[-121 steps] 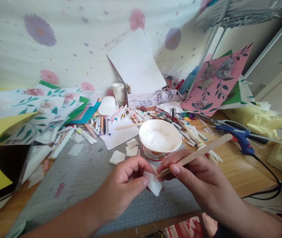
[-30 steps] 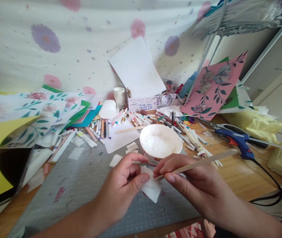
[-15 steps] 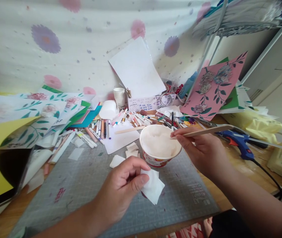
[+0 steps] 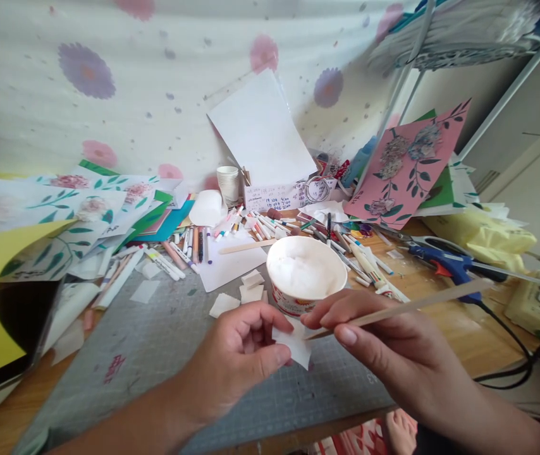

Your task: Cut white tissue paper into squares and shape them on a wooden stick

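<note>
Between thumb and fingers, my left hand [image 4: 239,357] pinches a small white paper square [image 4: 294,342] above the grey cutting mat [image 4: 156,354]. My right hand [image 4: 388,347] is closed around a thin wooden stick [image 4: 407,308], whose pointed end meets the paper's right side. Just beyond both hands stands a paper tub [image 4: 306,268] with a soft white filling; my right fingers overlap its lower edge. More white paper squares [image 4: 251,287] lie on the mat to the left of the tub.
Behind the tub are many scattered markers [image 4: 179,259] and a flat wooden stick [image 4: 246,247]. A blue glue gun [image 4: 450,262] with a black cable lies on the right, near scissors [image 4: 435,243]. Stacked paper cups [image 4: 228,184] stand at the back. Flower-decorated sheets [image 4: 85,221] lean at the left.
My right hand has come down and toward me from the tub's right rim, bringing the stick's tip to the paper. My left hand stays nearly in place, still pinching the square.
</note>
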